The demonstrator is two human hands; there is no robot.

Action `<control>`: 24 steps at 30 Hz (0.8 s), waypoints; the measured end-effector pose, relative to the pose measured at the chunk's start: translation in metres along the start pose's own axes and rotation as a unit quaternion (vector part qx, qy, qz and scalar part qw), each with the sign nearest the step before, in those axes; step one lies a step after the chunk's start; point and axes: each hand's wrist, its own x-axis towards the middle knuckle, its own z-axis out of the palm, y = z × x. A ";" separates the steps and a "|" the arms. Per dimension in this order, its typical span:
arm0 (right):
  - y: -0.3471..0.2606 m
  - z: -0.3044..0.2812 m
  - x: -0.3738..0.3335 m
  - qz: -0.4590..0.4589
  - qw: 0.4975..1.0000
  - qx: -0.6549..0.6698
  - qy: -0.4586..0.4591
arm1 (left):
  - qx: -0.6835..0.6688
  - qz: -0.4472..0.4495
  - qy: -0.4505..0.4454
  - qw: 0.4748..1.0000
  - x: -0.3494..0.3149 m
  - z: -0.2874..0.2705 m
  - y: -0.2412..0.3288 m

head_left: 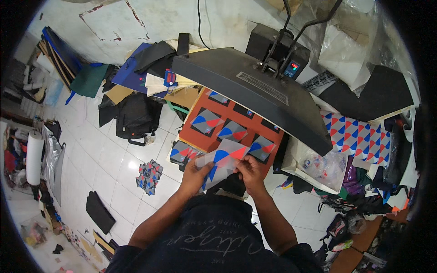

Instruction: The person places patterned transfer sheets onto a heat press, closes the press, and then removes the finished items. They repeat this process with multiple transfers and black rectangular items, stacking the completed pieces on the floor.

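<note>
In front of my body I hold a translucent transfer film sheet (222, 160) printed with grey, blue and red shapes. My left hand (196, 174) pinches its left side, thumb on top. The fingers of my right hand (249, 172) close on its right edge. Just beyond the sheet lies the red-brown pad (185, 133) of a heat press, with several dark pieces on it. Some of these carry similar prints, such as the printed piece (233, 132) in the middle. The raised black upper plate (246, 91) hangs over the pad's far part and hides some pieces.
A printed stack (183, 152) sits at the pad's left edge. Several printed pieces (149, 176) and a black backpack (139, 116) lie on the tiled floor. At right stand a box with clear plastic (323, 170) and a large patterned sheet (357, 139). The press's control display (292, 69) is lit.
</note>
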 end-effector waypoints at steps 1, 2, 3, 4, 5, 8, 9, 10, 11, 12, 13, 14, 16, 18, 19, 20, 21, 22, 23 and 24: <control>0.008 -0.002 0.002 -0.008 1.000 -0.002 0.000 | -0.005 -0.007 -0.004 1.000 0.000 0.002 0.003; 0.013 -0.004 0.003 -0.015 1.000 -0.005 -0.001 | -0.011 -0.015 -0.008 1.000 0.001 0.003 0.005; 0.008 0.001 0.002 -0.018 1.000 0.003 -0.008 | 0.014 -0.006 -0.003 1.000 0.002 -0.001 0.002; 0.006 0.001 0.004 -0.023 1.000 -0.015 -0.013 | 0.038 0.003 0.001 0.999 0.005 -0.006 -0.002; 0.003 0.002 0.007 -0.029 0.999 -0.034 -0.017 | 0.063 0.011 0.007 0.998 0.007 -0.010 -0.005; -0.012 0.001 0.020 -0.022 0.997 -0.073 0.013 | 0.058 0.040 0.006 0.997 0.008 -0.014 -0.006; -0.020 -0.003 0.025 -0.017 0.996 -0.083 0.032 | 0.059 0.035 0.006 0.998 0.008 -0.014 -0.006; -0.030 -0.007 0.030 -0.009 0.993 -0.115 0.016 | 0.059 0.031 0.006 0.998 0.008 -0.014 -0.003; -0.040 -0.010 0.035 -0.002 0.989 -0.146 0.000 | 0.059 0.027 0.006 0.998 0.007 -0.015 -0.002; -0.046 -0.013 0.040 0.003 0.984 -0.177 -0.016 | 0.052 0.027 0.008 0.998 0.008 -0.015 -0.001; -0.046 -0.014 0.045 -0.006 0.978 -0.205 -0.030 | 0.045 0.027 0.009 0.999 0.009 -0.016 -0.001; -0.048 -0.012 0.047 -0.008 0.975 -0.216 -0.052 | 0.038 0.027 0.010 0.999 0.009 -0.018 -0.001; -0.056 -0.009 0.054 -0.012 0.966 -0.242 -0.095 | 0.011 0.032 0.023 0.999 0.012 -0.022 -0.006; -0.051 -0.011 0.067 -0.024 0.966 -0.246 -0.077 | 0.000 0.034 0.034 0.999 0.016 -0.026 -0.009; -0.048 -0.013 0.076 -0.030 0.966 -0.248 -0.066 | 0.001 0.034 0.040 0.999 0.018 -0.030 -0.010; -0.050 -0.016 0.086 -0.039 0.969 -0.237 -0.062 | 0.002 0.034 0.046 0.998 0.019 -0.034 -0.010; -0.051 -0.021 0.099 -0.045 0.972 -0.222 -0.057 | -0.015 0.034 0.058 0.998 0.019 -0.038 -0.010; -0.054 -0.025 0.111 -0.053 0.975 -0.210 -0.051 | -0.034 0.035 0.068 0.996 0.017 -0.042 -0.007; -0.056 -0.026 0.122 -0.079 0.973 -0.216 -0.025 | -0.052 0.036 0.079 0.995 0.015 -0.047 -0.005; -0.059 -0.028 0.136 -0.108 0.969 -0.220 0.001 | -0.049 0.027 0.094 0.994 0.014 -0.050 -0.005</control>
